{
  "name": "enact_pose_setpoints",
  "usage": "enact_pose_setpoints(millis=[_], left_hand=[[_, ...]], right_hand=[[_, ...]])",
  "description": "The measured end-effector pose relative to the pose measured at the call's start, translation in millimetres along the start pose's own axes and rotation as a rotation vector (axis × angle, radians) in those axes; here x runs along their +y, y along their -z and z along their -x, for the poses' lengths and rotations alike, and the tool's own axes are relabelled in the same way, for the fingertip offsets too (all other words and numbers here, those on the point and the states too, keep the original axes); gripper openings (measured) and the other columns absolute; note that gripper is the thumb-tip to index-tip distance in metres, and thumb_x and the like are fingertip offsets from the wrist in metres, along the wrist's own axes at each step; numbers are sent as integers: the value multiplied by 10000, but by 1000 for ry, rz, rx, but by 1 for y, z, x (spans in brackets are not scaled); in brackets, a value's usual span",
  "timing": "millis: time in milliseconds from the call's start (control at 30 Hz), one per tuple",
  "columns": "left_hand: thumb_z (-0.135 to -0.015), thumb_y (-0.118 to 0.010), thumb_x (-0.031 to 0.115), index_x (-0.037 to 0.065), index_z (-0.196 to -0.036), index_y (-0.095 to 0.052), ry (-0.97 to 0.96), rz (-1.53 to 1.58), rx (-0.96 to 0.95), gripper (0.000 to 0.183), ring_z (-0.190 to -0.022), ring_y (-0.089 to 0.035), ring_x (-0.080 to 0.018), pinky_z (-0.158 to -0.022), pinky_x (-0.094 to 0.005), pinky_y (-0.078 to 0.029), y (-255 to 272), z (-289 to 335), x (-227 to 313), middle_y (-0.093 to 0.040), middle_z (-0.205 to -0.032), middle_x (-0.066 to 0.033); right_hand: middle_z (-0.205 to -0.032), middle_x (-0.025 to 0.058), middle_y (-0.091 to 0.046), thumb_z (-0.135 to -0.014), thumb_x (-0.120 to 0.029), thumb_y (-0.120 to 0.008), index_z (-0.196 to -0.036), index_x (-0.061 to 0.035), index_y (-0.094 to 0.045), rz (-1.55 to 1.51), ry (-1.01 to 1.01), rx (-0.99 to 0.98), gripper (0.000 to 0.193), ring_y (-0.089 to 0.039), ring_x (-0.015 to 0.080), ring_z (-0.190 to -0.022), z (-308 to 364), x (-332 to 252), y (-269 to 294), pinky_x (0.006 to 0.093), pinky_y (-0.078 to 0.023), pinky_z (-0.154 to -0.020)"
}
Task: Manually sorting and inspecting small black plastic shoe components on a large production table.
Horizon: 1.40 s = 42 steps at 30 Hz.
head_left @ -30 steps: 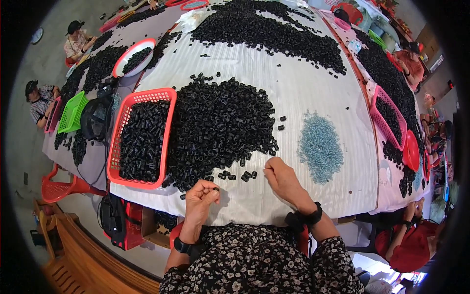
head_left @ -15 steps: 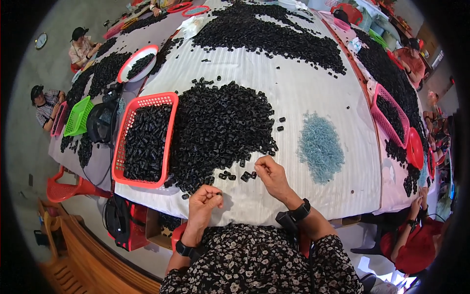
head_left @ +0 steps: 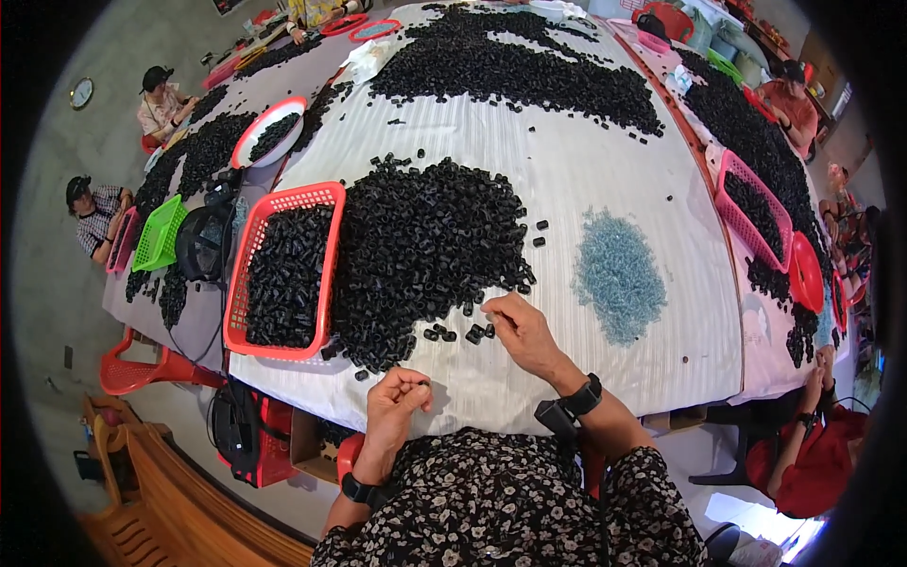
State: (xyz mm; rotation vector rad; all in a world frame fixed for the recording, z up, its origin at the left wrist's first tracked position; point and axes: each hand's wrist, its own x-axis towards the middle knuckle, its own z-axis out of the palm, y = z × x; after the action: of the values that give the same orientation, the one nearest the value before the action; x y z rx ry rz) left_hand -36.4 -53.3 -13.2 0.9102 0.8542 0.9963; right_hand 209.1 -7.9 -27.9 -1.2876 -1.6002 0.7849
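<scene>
My left hand (head_left: 395, 404) is closed in a pinch at the table's near edge. A small black plastic piece (head_left: 424, 384) shows at its fingertips. Farther up and to the right, my right hand (head_left: 526, 333) pinches thumb and forefinger together; whatever they hold is too small to make out. Its fingertips hover by the near right edge of a big heap of short black plastic pieces (head_left: 425, 250). A few loose black pieces (head_left: 439, 333) lie on the white cloth between my hands. To the right of my right hand spreads a pile of small clear bluish pieces (head_left: 619, 274).
A red basket (head_left: 326, 269) full of black pieces stands left of the heap. More black pieces (head_left: 510, 71) cover the far table. A white bowl with a red rim (head_left: 299, 106) and a pink basket (head_left: 786, 241) sit on either side. Other people work around the tables.
My right hand has shifted slightly left, its fingertips closer to the heap's edge. My left hand stays nearly in place, still pinching the black piece. The whole view has tilted a little.
</scene>
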Motion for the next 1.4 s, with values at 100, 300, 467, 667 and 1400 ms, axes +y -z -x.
enact_pose_setpoints(millis=[100, 300, 467, 667, 1400], left_hand=[[-870, -596, 53, -22, -966, -551, 16, 6, -10, 130, -678, -549, -101, -632, -234, -456, -2, 2, 0, -602, -778, -59], [-871, -590, 46, -28, -965, -553, 30, 15, 6, 126, -673, -549, -102, -634, -234, -456, -2, 6, -4, -605, -776, -60], [-871, -586, 40, -30, -959, -557, 20, 14, 37, 117, -665, -551, -106, -634, -237, -455, 0, 12, -3, -605, -769, -63], [-871, -588, 42, -28, -961, -556, 4, 11, 49, 118, -664, -552, -109, -638, -239, -452, 3, 17, -6, -605, -768, -64], [-868, -575, 16, -27, -988, -563, -20, 35, 48, 129, -694, -562, -115, -675, -243, -466, 10, 21, -7, -608, -790, -65]], right_hand=[[-811, 60, -518, -849, 6, -500, -988, -14, -601, -28, 33, 25, 173, -457, 133, -629, -1, 1, -1, 256, -387, -577], [-791, 55, -499, -834, 18, -501, -971, -28, -625, -30, 22, -5, 191, -467, 140, -672, -1, -1, -1, 256, -395, -611], [-786, 53, -492, -828, 31, -495, -961, -33, -631, -54, 102, 21, 201, -476, 152, -699, 0, 3, -3, 255, -398, -636], [-790, 64, -511, -831, 18, -490, -970, -23, -620, -45, 57, 40, 194, -473, 154, -667, -1, 6, -3, 273, -406, -619], [-826, 67, -529, -867, -12, -493, -1002, -10, -588, -44, 9, 39, 165, -465, 129, -633, -3, 10, -4, 253, -393, -587]])
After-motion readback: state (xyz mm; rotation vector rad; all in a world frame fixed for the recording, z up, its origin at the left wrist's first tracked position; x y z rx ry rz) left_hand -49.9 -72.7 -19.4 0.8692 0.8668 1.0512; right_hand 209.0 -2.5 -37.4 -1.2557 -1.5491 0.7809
